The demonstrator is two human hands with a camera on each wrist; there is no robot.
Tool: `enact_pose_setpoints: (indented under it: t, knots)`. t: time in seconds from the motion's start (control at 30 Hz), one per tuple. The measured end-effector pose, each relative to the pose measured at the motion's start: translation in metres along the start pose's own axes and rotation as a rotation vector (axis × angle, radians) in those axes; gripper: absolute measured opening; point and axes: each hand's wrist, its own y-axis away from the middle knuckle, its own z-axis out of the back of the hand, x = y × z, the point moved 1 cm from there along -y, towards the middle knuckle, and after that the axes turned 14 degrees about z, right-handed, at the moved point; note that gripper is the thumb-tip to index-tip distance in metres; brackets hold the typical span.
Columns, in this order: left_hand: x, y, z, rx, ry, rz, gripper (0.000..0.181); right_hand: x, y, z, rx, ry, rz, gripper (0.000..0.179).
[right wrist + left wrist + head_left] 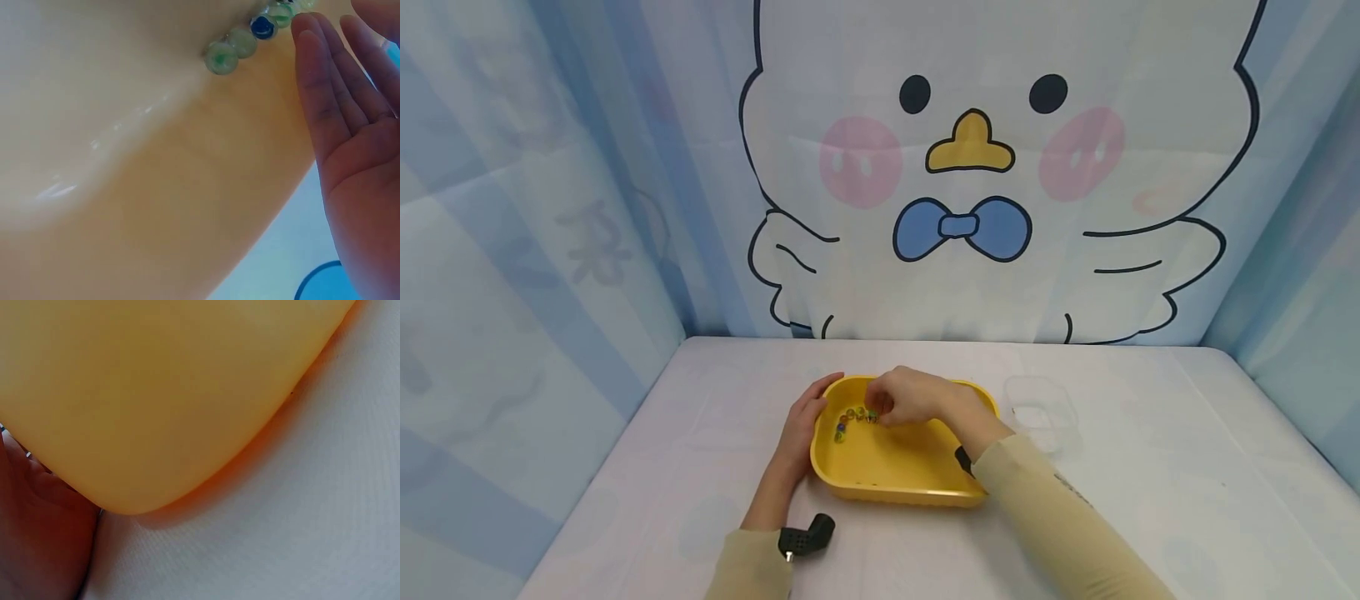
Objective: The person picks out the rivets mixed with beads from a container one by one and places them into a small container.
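Note:
A yellow tray stands on the white-covered table. Along its far left inner side runs a curved row of several glass marbles, clear with green, blue and orange inside. My left hand rests against the tray's outer left wall, its fingers reaching round the far corner. Inside the tray, my right hand points its fingertips down at the right end of the row. In the right wrist view its outer fingers are fairly straight, close beside the marbles; I cannot tell whether a marble is between thumb and forefinger.
A clear plastic box lies on the table just right of the tray, near its far corner. Behind the table hangs a curtain with a cartoon bird; striped cloth closes off the left side.

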Motion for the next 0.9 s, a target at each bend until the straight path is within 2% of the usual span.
enact_pose_setpoints:
  t: [0.33,0.5,0.9]
  knots:
    - [-0.002,0.000,0.000,-0.002,0.013,-0.003,0.050,-0.002,-0.004,-0.004,0.031,0.022,-0.017,0.021]
    - [-0.001,0.001,0.000,0.006,0.014,-0.001,0.050,-0.003,-0.004,-0.006,0.043,-0.004,-0.030,0.020]
    - [0.002,-0.002,0.001,0.001,0.004,0.008,0.049,-0.005,-0.007,-0.011,0.072,-0.026,-0.007,0.018]
